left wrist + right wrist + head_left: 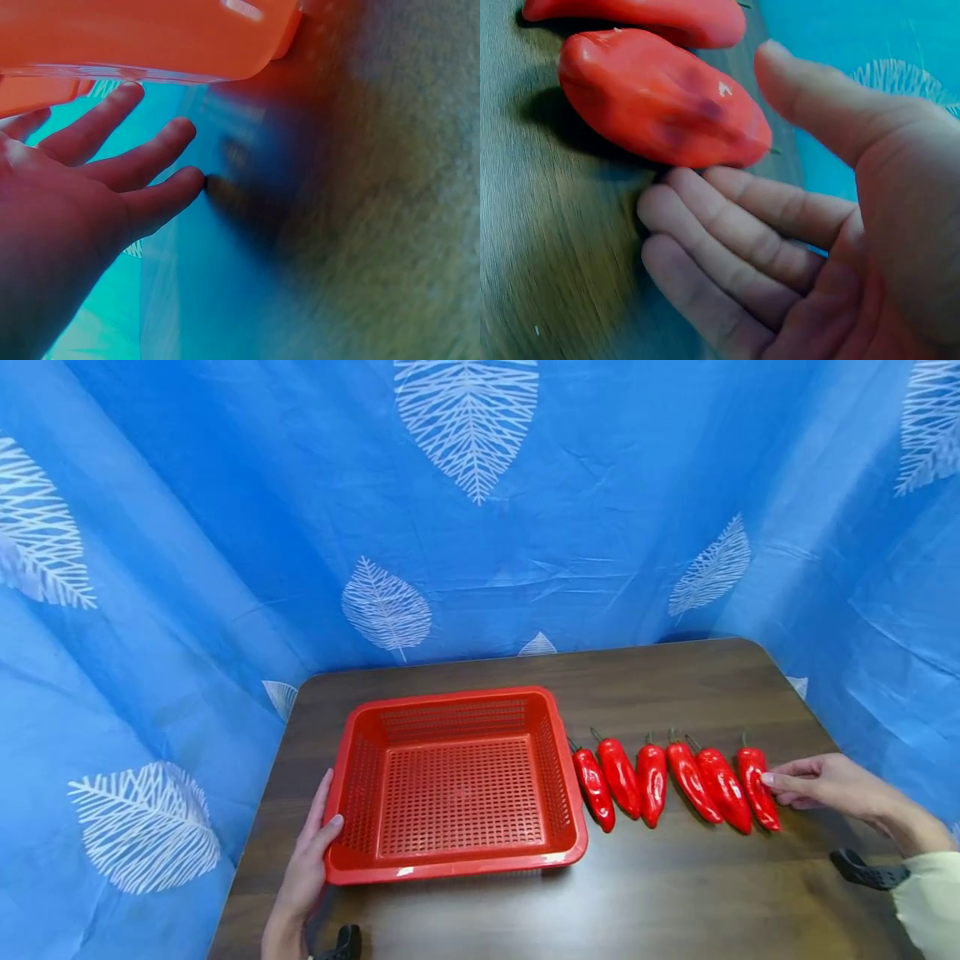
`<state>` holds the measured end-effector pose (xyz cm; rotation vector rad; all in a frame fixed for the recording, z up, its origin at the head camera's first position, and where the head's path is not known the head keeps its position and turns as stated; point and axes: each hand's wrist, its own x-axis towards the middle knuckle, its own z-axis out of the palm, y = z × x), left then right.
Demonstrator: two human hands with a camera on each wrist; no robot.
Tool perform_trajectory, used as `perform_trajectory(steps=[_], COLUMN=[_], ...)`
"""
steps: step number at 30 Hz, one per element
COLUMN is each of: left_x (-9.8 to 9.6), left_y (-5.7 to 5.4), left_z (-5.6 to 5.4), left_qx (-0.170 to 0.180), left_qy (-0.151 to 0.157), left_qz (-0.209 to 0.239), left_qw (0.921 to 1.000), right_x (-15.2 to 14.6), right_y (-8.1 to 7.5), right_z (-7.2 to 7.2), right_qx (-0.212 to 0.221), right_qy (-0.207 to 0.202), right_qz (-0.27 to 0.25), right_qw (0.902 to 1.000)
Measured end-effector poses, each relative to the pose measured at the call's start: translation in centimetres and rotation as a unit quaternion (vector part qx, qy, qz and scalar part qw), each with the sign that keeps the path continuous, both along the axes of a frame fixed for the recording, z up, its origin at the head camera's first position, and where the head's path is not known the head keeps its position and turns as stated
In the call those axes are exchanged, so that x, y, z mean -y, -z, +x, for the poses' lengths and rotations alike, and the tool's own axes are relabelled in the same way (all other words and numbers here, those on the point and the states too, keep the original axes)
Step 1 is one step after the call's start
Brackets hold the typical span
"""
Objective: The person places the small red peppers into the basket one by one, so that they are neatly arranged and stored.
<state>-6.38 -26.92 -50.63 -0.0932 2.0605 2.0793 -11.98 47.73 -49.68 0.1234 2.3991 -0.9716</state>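
Note:
A red plastic basket point(457, 870) with a slotted floor and walls stands on the table, nothing inside it. At its left side my left hand point(303, 864) touches the rim; in the left wrist view the fingers point(146, 161) are spread and fairly straight beside the basket's outer wall point(142, 37). Several red peppers with green stems lie in a row right of the basket. My right hand point(832, 789) is at the rightmost pepper point(757, 787). In the right wrist view the fingertips point(660, 202) meet this pepper's point(667, 105) near edge, while the thumb is apart from it.
The leftmost pepper point(595, 787) lies close to the basket's right wall. The brown wooden table point(465, 918) has rounded far corners. A blue curtain point(585, 552) with white leaf prints hangs behind the table and along both sides.

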Motion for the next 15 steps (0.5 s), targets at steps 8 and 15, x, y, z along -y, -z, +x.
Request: perform_trajectory(steps=[8, 15], left_x=[0.7, -0.1], left_y=[-0.1, 0.0], left_z=[0.4, -0.4], left_qx=[0.017, 0.02], left_qy=[-0.008, 0.0], left_qz=[-0.022, -0.024], left_qw=[0.9996, 0.9995], right_x=[1.6, 0.8], right_y=[1.0, 1.2], right_z=[-1.4, -0.4], right_qx=[-0.03, -0.033], right_qy=[0.038, 0.069], right_qz=[0.022, 0.027], right_qw=[0.9986, 0.9967])
